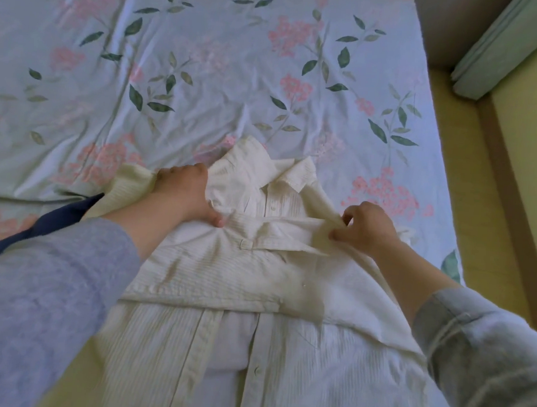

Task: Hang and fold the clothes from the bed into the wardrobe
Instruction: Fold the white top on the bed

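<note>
Both forearms reach forward out of grey-blue sleeves. The left hand [183, 194] lies on the shoulder of the shirt [226, 272] at the left side, with its fingers bent down around a fold of the cloth and its thumb pressing on the fabric. The right hand [367, 228] is curled and pinches a sleeve that is folded across the chest, just below the collar [281, 176]. The shirt lies front side up on the near part of the bed [205, 75], under and between the two hands. Its cloth is cream, thin, with fine ribbed stripes and small buttons. The bed's sheet is pale blue and wrinkled, printed with pink flowers and green leaves. A dark blue garment [58, 220] lies just beside the shirt, at the left.
</note>
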`<state>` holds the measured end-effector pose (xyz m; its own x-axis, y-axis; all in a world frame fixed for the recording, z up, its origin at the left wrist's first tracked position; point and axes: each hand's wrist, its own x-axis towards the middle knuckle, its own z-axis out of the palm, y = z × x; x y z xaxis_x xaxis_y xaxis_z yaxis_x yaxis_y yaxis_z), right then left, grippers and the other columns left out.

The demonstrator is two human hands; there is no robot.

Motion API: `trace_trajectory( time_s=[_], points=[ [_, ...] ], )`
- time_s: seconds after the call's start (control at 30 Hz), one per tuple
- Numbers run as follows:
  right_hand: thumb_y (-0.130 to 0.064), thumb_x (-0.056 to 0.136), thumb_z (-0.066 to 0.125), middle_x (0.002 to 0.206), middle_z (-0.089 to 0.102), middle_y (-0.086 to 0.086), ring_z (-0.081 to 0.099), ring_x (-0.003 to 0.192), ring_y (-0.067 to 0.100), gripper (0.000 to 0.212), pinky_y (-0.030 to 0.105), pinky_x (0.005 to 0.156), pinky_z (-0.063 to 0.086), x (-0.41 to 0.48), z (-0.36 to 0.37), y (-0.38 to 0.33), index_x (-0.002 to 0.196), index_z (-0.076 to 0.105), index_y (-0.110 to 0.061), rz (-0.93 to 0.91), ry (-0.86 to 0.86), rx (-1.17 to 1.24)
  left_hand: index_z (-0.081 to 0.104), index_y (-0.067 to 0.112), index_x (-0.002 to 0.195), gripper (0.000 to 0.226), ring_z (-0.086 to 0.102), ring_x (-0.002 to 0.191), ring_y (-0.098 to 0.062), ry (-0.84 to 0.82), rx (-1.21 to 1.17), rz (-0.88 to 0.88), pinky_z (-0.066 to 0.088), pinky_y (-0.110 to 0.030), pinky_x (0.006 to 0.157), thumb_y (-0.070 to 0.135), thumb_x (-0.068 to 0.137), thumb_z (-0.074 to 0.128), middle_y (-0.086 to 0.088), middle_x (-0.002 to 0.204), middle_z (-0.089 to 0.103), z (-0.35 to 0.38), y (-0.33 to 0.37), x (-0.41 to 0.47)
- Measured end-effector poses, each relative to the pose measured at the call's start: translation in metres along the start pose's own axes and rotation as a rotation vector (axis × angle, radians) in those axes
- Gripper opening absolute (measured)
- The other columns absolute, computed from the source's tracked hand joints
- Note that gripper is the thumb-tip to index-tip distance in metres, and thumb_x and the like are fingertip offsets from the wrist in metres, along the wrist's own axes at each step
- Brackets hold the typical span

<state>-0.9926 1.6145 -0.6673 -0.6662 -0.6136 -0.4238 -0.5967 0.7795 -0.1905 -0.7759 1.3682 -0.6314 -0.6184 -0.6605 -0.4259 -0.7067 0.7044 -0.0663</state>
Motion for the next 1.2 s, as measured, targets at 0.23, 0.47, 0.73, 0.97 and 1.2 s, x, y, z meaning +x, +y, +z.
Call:
trace_trajectory(
  time_s=[0.23, 0.47, 0.73, 0.97, 1.2],
  points=[
    [-0.047, 0.077, 0.075, 0.103, 0.058, 0.001, 0.056, 0.095, 0.025, 0.061, 0.036, 0.082, 0.045, -0.012, -0.007, 0.004, 0.124, 0.053, -0.017, 0.101, -0.151, -0.069, 0.058, 0.025, 0.115, 0.067, 0.056, 0.083, -0.019, -0.038, -0.089, 0.058, 0.042, -0.029, 0.066, 0.055, 0.060, 0.082, 0.010, 0.081, 0.054, -0.022, -0.003, -0.014],
    [-0.031, 0.083, 0.067, 0.087, 0.055, 0.000, 0.051, 0.079, 0.023, 0.029, 0.032, 0.070, 0.045, -0.046, -0.029, 0.002, 0.108, 0.067, -0.017, -0.003, 0.065, 0.028, 0.054, 0.021, 0.130, 0.053, 0.056, 0.112, -0.029, 0.050, -0.245, 0.138, 0.041, -0.030, 0.079, 0.046, 0.085, 0.066, -0.005, 0.127, 0.059, -0.029, -0.008, -0.041],
    [-0.031, 0.086, 0.059, 0.063, 0.058, 0.000, 0.056, 0.062, 0.029, 0.015, 0.030, 0.052, 0.033, -0.141, -0.062, 0.000, 0.084, 0.065, -0.017, -0.085, 0.330, 0.045, 0.054, 0.027, 0.130, 0.040, 0.059, 0.102, -0.031, 0.285, -0.340, 0.214, 0.043, -0.032, 0.073, 0.035, 0.091, 0.059, -0.007, 0.118, 0.064, -0.053, -0.024, -0.124],
    [-0.018, 0.078, 0.070, 0.060, 0.040, -0.008, 0.038, 0.050, 0.021, 0.041, 0.034, 0.050, 0.038, -0.250, -0.068, 0.003, 0.060, 0.033, -0.021, -0.198, 0.464, 0.066, 0.062, 0.004, 0.123, 0.055, 0.062, 0.091, -0.038, 0.536, -0.209, 0.458, 0.043, -0.035, 0.071, 0.025, 0.073, 0.076, -0.015, 0.103, 0.066, -0.051, -0.040, -0.213],
    [-0.008, 0.054, 0.083, 0.054, 0.050, -0.002, 0.051, 0.048, 0.028, 0.039, 0.028, 0.060, 0.031, -0.360, -0.007, 0.022, 0.067, 0.048, -0.019, -0.379, 0.534, -0.016, 0.058, 0.005, 0.069, 0.030, 0.059, 0.057, -0.031, 0.523, -0.157, 0.686, 0.043, -0.032, 0.048, 0.030, 0.059, 0.070, -0.009, 0.069, 0.056, 0.010, -0.059, -0.314]
  ],
)
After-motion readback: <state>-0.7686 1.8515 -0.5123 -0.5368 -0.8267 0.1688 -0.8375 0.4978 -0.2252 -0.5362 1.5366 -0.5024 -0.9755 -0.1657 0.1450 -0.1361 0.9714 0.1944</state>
